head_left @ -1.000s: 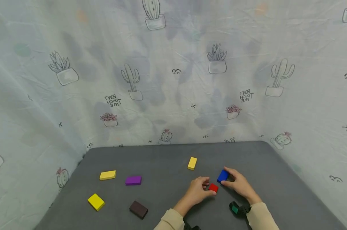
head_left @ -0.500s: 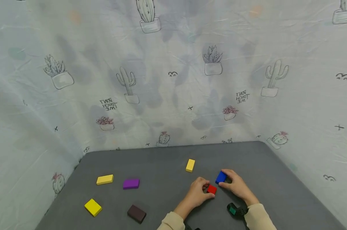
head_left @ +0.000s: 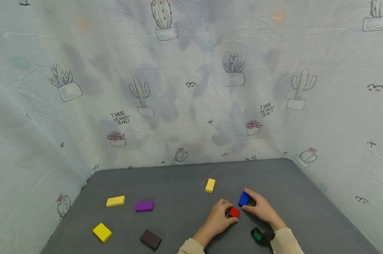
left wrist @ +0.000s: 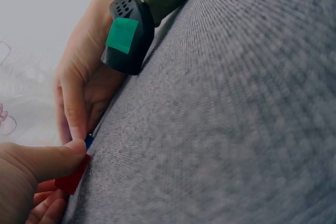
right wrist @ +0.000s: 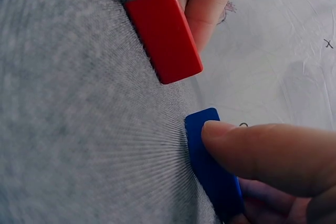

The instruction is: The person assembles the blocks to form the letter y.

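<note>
My left hand (head_left: 217, 219) pinches a red block (head_left: 234, 212) between thumb and fingers, low at the grey tabletop. Just to its right, my right hand (head_left: 263, 209) grips a blue block (head_left: 243, 199) by its sides. In the right wrist view the red block (right wrist: 165, 38) and the blue block (right wrist: 212, 166) both touch the grey cloth, with a gap between them. The left wrist view shows the red block (left wrist: 72, 177) under the left thumb; only a sliver of the blue block (left wrist: 89, 140) shows there.
On the grey table (head_left: 178, 190) lie a yellow block (head_left: 210, 185) behind the hands, two more yellow blocks at the left, a purple block (head_left: 144, 206) and a dark brown block (head_left: 151, 240). A cactus-printed curtain (head_left: 191, 106) surrounds the table.
The head view has shifted slightly. Both hands keep their hold on the red and blue blocks, with hardly any movement over the table.
</note>
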A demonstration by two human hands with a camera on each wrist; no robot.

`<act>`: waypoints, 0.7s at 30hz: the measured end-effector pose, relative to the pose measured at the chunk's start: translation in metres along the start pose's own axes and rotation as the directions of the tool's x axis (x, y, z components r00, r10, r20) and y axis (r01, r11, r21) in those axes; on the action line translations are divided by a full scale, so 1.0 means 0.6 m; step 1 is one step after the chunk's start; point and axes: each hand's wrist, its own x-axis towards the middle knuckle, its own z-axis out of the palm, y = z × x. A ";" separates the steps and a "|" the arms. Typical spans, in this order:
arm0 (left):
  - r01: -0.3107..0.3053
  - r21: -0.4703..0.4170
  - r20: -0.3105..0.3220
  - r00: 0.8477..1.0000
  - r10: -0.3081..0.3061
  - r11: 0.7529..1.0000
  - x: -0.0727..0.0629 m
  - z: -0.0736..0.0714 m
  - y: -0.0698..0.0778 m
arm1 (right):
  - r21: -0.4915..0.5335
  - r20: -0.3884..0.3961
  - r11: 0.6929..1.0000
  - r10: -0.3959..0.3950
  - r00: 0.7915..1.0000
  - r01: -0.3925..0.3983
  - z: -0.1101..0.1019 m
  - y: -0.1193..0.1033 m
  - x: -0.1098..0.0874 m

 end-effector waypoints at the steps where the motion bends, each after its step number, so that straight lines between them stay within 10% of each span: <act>1: -0.002 -0.002 -0.003 1.000 0.002 1.000 -0.001 0.001 0.000 | 0.004 0.001 1.000 0.004 1.000 -0.004 0.000 0.000 -0.001; 21: -0.004 -0.107 -0.051 0.999 -0.001 0.994 -0.006 0.001 -0.005 | 0.107 -0.086 0.994 0.018 0.996 -0.008 0.008 0.009 -0.001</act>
